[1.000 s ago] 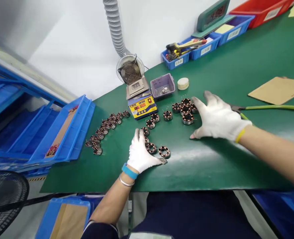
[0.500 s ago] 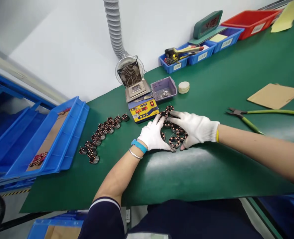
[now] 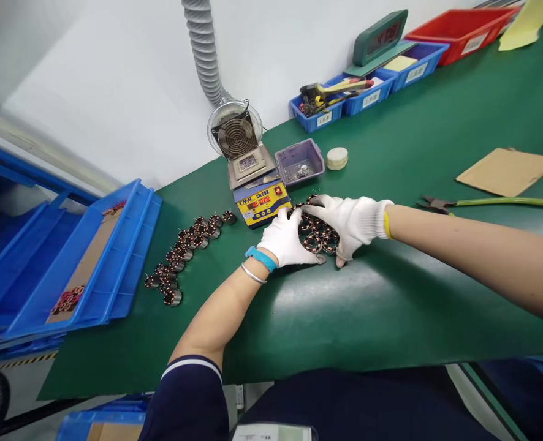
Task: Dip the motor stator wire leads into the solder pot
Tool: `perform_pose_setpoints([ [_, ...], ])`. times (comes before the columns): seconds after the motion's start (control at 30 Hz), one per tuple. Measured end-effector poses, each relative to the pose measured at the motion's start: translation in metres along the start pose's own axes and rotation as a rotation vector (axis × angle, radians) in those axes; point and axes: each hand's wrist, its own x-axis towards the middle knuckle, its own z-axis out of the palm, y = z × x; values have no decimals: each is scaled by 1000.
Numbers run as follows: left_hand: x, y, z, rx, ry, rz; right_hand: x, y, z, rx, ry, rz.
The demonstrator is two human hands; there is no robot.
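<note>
A cluster of motor stators (image 3: 314,242), ring-shaped with copper windings, stands on the green table between my hands. My left hand (image 3: 288,242), in a white glove, curves round the cluster's left side, thumb along the near edge. From the right, my gloved right hand (image 3: 352,223) wraps the far and right sides, its thumb at the near right corner. Both hands press the stators close together; the fingers hide some of them. Left of the cluster, a soldering pot (image 3: 262,205) with a yellow display front stands close to my left fingertips.
More stators (image 3: 184,245) stand in a slanting row at left, beside blue bins (image 3: 133,245). Behind are a purple tray (image 3: 320,165), a round white tin (image 3: 337,158) and blue tool boxes (image 3: 311,122). Cutters (image 3: 437,203) and cardboard (image 3: 508,173) lie at right.
My hands have drawn closer together, and the stators between them are packed more tightly, the near ones pushed away from me. My right forearm now covers part of the cutters.
</note>
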Motion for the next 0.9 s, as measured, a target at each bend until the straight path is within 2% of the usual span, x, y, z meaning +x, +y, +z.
perform_pose_setpoints([
  [0.13,-9,-2,-1,-8,-22,22,-19,-11,5,22,24,26],
  [0.37,-23,-7,-3,-56,-144,92,-61,-29,37,53,190,-14],
  [0.5,-29,-4,-4,-57,-165,84,-72,-41,44,18,238,20],
  [0.67,-45,-5,-11,39,-254,129,-79,-44,51,-66,313,-30],
  [0.77,-51,-6,-4,13,-226,109,-80,-46,56,-130,336,-19],
  [0.9,-53,-2,11,-132,-111,59,-80,-46,61,-174,332,-20],
])
